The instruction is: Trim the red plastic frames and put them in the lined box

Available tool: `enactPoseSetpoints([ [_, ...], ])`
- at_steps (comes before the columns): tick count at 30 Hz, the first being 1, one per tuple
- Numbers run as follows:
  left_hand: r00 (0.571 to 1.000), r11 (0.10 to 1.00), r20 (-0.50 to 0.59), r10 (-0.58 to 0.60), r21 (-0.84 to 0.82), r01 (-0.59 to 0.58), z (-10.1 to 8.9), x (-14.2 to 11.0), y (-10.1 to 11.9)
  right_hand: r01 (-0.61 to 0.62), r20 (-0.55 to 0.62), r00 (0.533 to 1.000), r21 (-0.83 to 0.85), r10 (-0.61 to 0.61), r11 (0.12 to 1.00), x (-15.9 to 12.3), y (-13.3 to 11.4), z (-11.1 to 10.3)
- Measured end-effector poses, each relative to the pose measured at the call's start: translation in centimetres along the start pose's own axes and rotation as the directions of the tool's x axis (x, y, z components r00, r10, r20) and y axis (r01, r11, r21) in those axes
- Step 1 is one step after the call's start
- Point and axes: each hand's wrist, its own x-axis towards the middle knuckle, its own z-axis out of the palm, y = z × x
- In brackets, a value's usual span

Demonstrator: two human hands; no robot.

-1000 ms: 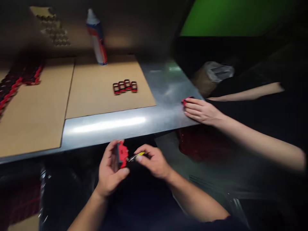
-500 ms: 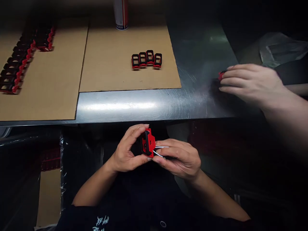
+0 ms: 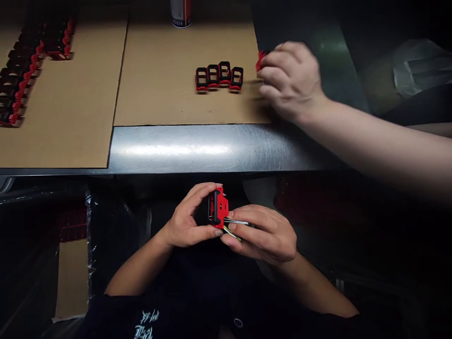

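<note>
In front of my body, below the table edge, my left hand (image 3: 192, 219) grips a red and black plastic part (image 3: 221, 206) between thumb and fingers. The part stands on end, its black frame facing left and its red side facing right. My right hand (image 3: 266, 233) is closed around slim metal tweezers (image 3: 237, 221), whose two prongs lie apart. Their tips reach the lower right side of the red piece; whether they go inside it I cannot tell.
Several similar red and black parts (image 3: 224, 73) stand on cardboard (image 3: 158, 94), with longer rows (image 3: 26, 77) at the left. A spray can (image 3: 181, 14) stands at the back. Another person's hand (image 3: 293, 82) holds a red part (image 3: 260, 61) over the metal table (image 3: 190, 148).
The other person's hand has moved left with a red part, to the cardboard's right edge. My hands stay almost in place; the held part and the tweezers have turned slightly.
</note>
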Motion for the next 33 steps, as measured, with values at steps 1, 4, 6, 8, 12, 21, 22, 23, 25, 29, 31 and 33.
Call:
enactPoseSetpoints([
  [1,1.000,1.000,-0.002,-0.009,-0.010,0.009,0.0,0.0,0.0,-0.006,0.000,1.000,0.011,0.006,1.000,-0.1,0.0,0.0],
  [4,1.000,1.000,-0.014,0.001,-0.026,-0.001,0.1,0.0,-0.1,-0.059,-0.054,0.996,0.090,0.064,0.994,-0.5,-0.1,0.2],
  [6,1.000,1.000,-0.018,0.016,-0.022,-0.017,0.1,0.0,-0.1,-0.105,-0.102,0.988,0.143,0.120,0.984,-0.8,-0.2,0.5],
  [8,0.999,1.000,-0.021,0.025,-0.007,-0.025,0.1,0.0,-0.1,-0.146,-0.126,0.978,0.173,0.169,0.974,-0.9,-0.5,0.7],
  [12,0.997,0.997,-0.030,0.069,0.046,-0.068,0.2,-0.1,-0.1,-0.204,-0.149,0.959,0.219,0.240,0.954,-1.1,-0.9,1.0],
  [21,0.988,0.979,-0.020,0.156,0.136,-0.152,0.0,-0.1,0.1,-0.201,-0.184,0.953,0.212,0.241,0.957,-2.0,-1.2,1.3],
  [22,0.987,0.979,-0.025,0.156,0.135,-0.152,0.0,-0.1,0.1,-0.204,-0.182,0.953,0.204,0.242,0.957,-2.0,-1.2,1.4],
  [23,0.988,0.980,-0.028,0.155,0.134,-0.150,0.0,-0.1,0.1,-0.207,-0.177,0.954,0.195,0.242,0.959,-1.9,-1.2,1.4],
  [25,0.988,0.980,-0.030,0.155,0.131,-0.149,0.0,-0.1,0.2,-0.207,-0.167,0.957,0.184,0.238,0.961,-1.8,-1.3,1.4],
  [29,0.987,0.980,-0.031,0.158,0.124,-0.153,0.0,-0.2,0.1,-0.200,-0.158,0.960,0.202,0.233,0.959,-1.6,-1.3,1.4],
  [31,0.987,0.982,-0.037,0.154,0.111,-0.149,0.0,-0.3,-0.1,-0.207,-0.169,0.955,0.218,0.245,0.954,-1.6,-1.3,1.6],
  [33,0.988,0.985,-0.045,0.150,0.096,-0.145,0.1,-0.4,-0.3,-0.218,-0.179,0.949,0.229,0.261,0.949,-1.7,-1.3,1.7],
])
